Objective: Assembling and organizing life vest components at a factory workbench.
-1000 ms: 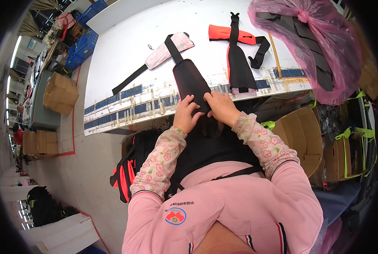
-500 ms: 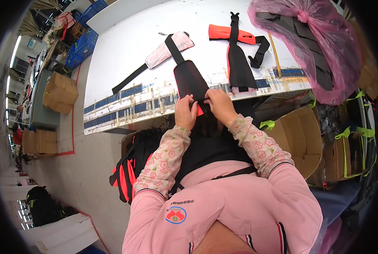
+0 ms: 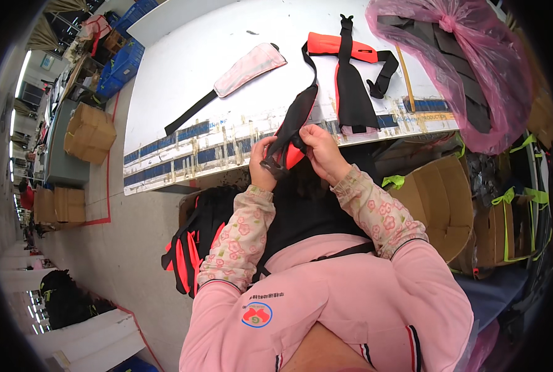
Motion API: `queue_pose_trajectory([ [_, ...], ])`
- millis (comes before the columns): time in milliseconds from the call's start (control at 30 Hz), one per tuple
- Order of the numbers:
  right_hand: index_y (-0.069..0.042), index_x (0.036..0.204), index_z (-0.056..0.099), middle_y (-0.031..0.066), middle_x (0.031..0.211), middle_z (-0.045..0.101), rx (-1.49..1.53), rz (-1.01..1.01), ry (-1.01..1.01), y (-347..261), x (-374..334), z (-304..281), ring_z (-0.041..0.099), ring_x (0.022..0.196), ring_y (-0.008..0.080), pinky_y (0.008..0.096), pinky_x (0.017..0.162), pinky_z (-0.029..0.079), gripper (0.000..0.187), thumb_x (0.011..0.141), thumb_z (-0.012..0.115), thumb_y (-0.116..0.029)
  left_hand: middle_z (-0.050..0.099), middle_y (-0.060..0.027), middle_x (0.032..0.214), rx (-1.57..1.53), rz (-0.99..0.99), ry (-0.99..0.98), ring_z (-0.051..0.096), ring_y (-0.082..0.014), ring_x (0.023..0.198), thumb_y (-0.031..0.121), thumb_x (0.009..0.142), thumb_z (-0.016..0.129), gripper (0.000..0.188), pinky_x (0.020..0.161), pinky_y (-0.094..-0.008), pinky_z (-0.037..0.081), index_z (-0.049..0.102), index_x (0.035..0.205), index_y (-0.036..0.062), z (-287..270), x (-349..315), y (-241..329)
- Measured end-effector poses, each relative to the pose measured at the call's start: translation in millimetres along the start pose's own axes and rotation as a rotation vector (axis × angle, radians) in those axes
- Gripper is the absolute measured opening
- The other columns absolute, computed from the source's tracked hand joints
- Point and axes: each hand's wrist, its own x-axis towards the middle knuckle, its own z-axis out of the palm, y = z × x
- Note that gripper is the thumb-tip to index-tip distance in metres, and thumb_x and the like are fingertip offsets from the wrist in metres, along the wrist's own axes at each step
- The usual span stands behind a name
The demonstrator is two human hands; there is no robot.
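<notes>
Both my hands are at the table's near edge, on a black padded strap [image 3: 297,113] with an orange-red side. The strap is twisted, and its black webbing runs up over the table. My left hand [image 3: 263,166] is closed around its lower end, where a dark plastic buckle [image 3: 273,166] shows. My right hand [image 3: 323,152] pinches a small black part beside the orange-red piece; the fingertips partly cover it. To the right lies a similar black strap [image 3: 355,98] with an orange-red band [image 3: 332,44] across it. A pale pink pad [image 3: 249,69] with a black webbing tail lies to the left.
A thin wooden stick [image 3: 405,77] lies at the table's right, beside a pink plastic bag [image 3: 506,80] of dark strips. Below stands an open cardboard box [image 3: 437,204]. A black and red bundle [image 3: 186,251] sits at my left. Cartons [image 3: 89,133] and blue crates [image 3: 123,69] stand beyond the aisle.
The black padded strap has turned and twisted, and its webbing has swung right, off the pale pink pad. A buckle now shows at my left hand. My hands have spread slightly apart.
</notes>
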Motion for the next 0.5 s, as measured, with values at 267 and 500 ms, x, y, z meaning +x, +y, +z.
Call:
queue_pose_trajectory([
  [267, -0.003, 0.092, 0.055, -0.0015, 0.077, 0.055, -0.524, -0.254, -0.040, 2, -3, -3, 0.050, 0.071, 0.0048, 0.0218, 0.065, 0.043, 0.010, 0.097, 0.056, -0.012, 0.066, -0.0077, 0.101, -0.911, -0.599, -0.045, 0.065, -0.0184, 0.089, 0.036, 0.102, 0.049, 0.037, 0.081, -0.0316, 0.053, 0.059, 0.114, 0.0018, -9, 7, 40],
  [500, -0.005, 0.092, 0.054, -0.0035, 0.079, 0.051, -0.631, -0.341, 0.035, -14, -13, 8, 0.046, 0.072, 0.0042, 0.0194, 0.065, 0.039, 0.011, 0.098, 0.055, -0.014, 0.058, -0.0137, 0.129, -1.375, -0.627, -0.277, 0.058, -0.0260, 0.117, 0.056, 0.097, 0.037, 0.066, 0.101, -0.0431, 0.047, 0.049, 0.130, -0.0007, -4, 2, 70],
])
